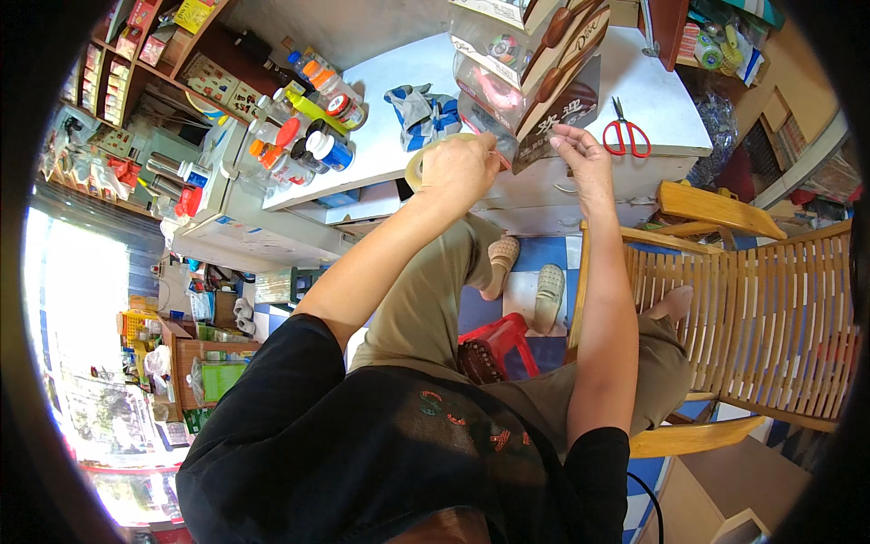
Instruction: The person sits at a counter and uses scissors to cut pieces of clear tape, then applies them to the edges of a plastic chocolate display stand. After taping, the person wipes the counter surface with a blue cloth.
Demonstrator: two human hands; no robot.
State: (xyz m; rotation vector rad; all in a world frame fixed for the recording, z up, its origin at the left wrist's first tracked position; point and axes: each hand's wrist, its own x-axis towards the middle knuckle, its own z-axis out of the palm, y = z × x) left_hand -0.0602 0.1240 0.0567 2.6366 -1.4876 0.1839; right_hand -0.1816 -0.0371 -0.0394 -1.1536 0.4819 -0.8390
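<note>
A roll of clear tape (416, 165) is in my left hand (457, 166), at the front edge of the white counter (401, 68). My right hand (583, 160) is beside the lower front corner of a brown and clear plastic Dove display rack (559, 112), thumb and forefinger close together; whether they pinch a strip of tape or the rack's edge, I cannot tell. A thin red edge shows beside my left fingers. Red-handled scissors (626, 136) lie on the counter right of the rack. A grey and blue cloth (423, 114) lies left of it.
Several jars and bottles (331, 149) stand on the counter's left part. Below the counter are a red plastic stool (508, 340) and an empty slipper (548, 298). A slatted wooden chair (741, 326) stands at the right, with my bare foot on it. Shelves with packets (129, 61) are at the upper left.
</note>
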